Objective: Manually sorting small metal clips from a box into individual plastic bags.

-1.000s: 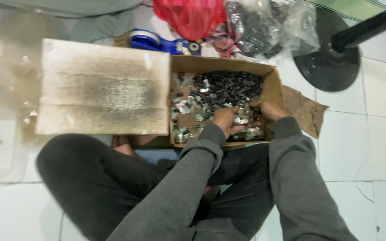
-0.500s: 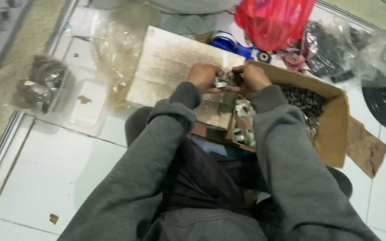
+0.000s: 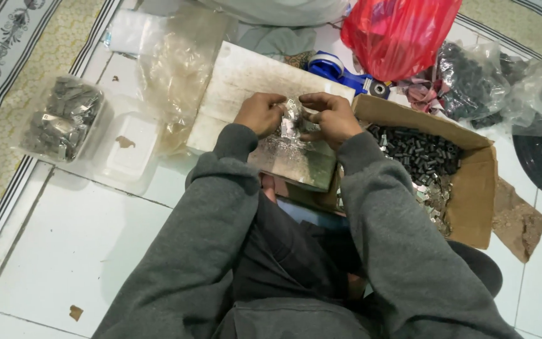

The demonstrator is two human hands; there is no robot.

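A small cluster of shiny metal clips [image 3: 290,118] sits pinched between the left hand [image 3: 258,113] and right hand [image 3: 330,116], both closed on it from opposite sides, just above the worn pale wooden board [image 3: 233,81].

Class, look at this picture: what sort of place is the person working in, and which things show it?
Probably a home floor used for piecework: white floor tiles beside a patterned rug, a cardboard box of small metal parts, and clear bags of parts lying around.
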